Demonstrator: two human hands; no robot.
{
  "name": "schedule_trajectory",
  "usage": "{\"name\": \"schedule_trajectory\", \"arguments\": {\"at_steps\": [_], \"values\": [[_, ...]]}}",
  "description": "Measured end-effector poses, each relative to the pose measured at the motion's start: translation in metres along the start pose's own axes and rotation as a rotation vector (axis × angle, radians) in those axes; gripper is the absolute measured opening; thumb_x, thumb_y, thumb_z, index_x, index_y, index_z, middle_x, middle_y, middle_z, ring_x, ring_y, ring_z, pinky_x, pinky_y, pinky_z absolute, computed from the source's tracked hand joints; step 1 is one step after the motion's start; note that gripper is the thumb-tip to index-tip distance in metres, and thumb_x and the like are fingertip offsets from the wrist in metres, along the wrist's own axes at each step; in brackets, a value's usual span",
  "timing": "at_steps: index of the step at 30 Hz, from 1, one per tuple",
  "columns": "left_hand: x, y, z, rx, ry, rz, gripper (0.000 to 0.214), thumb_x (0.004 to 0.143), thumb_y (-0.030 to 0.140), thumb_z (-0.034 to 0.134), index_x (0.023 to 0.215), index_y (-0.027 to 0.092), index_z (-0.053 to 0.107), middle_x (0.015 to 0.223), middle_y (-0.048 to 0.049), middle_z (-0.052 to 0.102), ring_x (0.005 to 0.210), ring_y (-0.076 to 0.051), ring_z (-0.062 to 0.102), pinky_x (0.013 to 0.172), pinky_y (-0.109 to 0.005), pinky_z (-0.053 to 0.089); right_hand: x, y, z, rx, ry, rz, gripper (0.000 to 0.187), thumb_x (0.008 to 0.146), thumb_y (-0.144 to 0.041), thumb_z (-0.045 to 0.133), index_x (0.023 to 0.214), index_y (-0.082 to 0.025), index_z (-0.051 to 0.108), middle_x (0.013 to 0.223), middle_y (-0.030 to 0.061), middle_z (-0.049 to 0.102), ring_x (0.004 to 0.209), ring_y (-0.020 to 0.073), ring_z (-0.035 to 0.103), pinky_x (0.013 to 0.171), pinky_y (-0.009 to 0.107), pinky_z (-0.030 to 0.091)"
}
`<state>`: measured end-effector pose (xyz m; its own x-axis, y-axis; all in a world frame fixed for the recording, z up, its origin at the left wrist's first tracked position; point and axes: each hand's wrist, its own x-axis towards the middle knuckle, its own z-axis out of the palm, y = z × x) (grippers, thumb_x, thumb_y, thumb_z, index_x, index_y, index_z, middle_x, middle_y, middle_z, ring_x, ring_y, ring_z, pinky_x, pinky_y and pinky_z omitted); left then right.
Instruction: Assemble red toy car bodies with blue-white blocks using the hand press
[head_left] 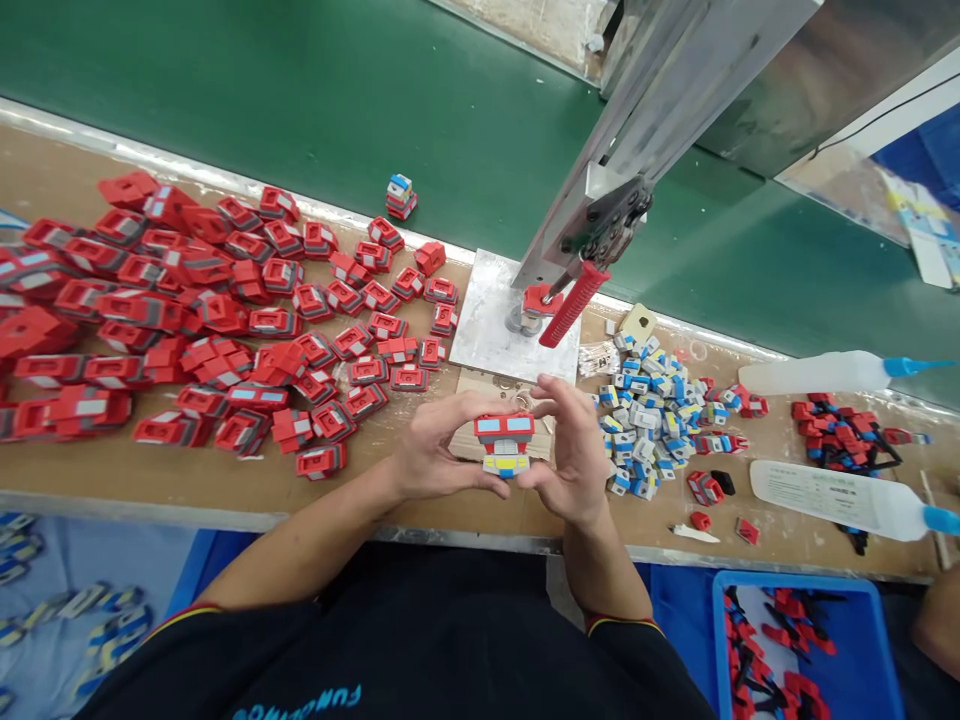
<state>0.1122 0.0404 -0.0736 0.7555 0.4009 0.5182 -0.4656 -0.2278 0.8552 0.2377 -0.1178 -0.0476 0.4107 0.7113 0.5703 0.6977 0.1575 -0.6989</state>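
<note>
My left hand [448, 445] grips a small toy robot body [504, 436] from its left side, thumb below and fingers above. The piece has a red upper block with light blue windows and a grey, yellow and blue lower block. On its other side my right hand [571, 452] holds it too, fingers curled around the edge and thumb near the bottom. Just beyond the hands is the metal base plate [480, 325] of a lever press with a red handle [574, 305]. A red part [541, 298] sits under the press.
Many red blocks [217, 260] cover the table's left. Right of the press lie a pile of white-blue-yellow parts [645, 410] and two squeeze bottles [814, 373]. A blue bin [862, 630] with red-black parts stands at lower right. A joined toy body [400, 197] stands on the green belt [300, 100].
</note>
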Motion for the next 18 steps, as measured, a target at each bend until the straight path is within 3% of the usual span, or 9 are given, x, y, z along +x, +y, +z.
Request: {"name": "schedule_trajectory", "arguments": {"at_steps": [2,4,11,15,18], "values": [[0.001,0.003,0.001,-0.007,0.002,0.031,0.064,0.073,0.053,0.099,0.126,0.024,0.079,0.106,-0.0105,0.085,0.091,-0.025,0.082,0.085,-0.034,0.065,0.001,-0.003,0.0,0.027,-0.132,-0.012,0.067,0.103,-0.066,0.057,0.161,-0.032,0.051,0.138,0.0142,0.076,0.123,0.032,0.075,0.1,0.05,0.067],[0.001,0.005,0.001,-0.014,0.011,0.045,0.061,0.075,0.052,0.098,0.125,0.024,0.079,0.102,-0.0092,0.085,0.087,-0.024,0.08,0.083,-0.034,0.065,-0.001,-0.006,0.002,0.049,-0.163,-0.016,0.062,0.106,-0.064,0.052,0.159,-0.033,0.05,0.136,0.0128,0.077,0.127,0.032,0.075,0.106,0.052,0.065],[-0.003,0.003,-0.004,0.106,0.018,0.017,0.056,0.071,0.058,0.099,0.111,0.022,0.082,0.088,-0.0081,0.082,0.077,-0.025,0.076,0.079,-0.037,0.064,-0.009,0.002,0.015,0.143,-0.1,0.035,0.059,0.104,-0.065,0.057,0.154,-0.033,0.054,0.136,0.0122,0.078,0.127,0.0324,0.076,0.109,0.053,0.064],[-0.001,0.002,-0.004,0.071,0.029,-0.063,0.059,0.067,0.06,0.1,0.108,0.022,0.082,0.092,-0.0096,0.083,0.081,-0.026,0.078,0.083,-0.039,0.065,-0.001,0.007,0.009,0.172,-0.19,-0.016,0.063,0.103,-0.061,0.062,0.158,-0.033,0.05,0.14,0.0127,0.076,0.131,0.0309,0.075,0.11,0.049,0.064],[-0.005,0.01,-0.01,0.034,0.026,-0.095,0.063,0.065,0.059,0.102,0.111,0.021,0.081,0.098,-0.0111,0.083,0.085,-0.026,0.079,0.082,-0.037,0.065,0.002,0.004,0.0,0.134,-0.292,-0.058,0.079,0.099,-0.06,0.068,0.167,-0.032,0.039,0.147,0.0146,0.072,0.136,0.0299,0.072,0.112,0.046,0.063]]}}
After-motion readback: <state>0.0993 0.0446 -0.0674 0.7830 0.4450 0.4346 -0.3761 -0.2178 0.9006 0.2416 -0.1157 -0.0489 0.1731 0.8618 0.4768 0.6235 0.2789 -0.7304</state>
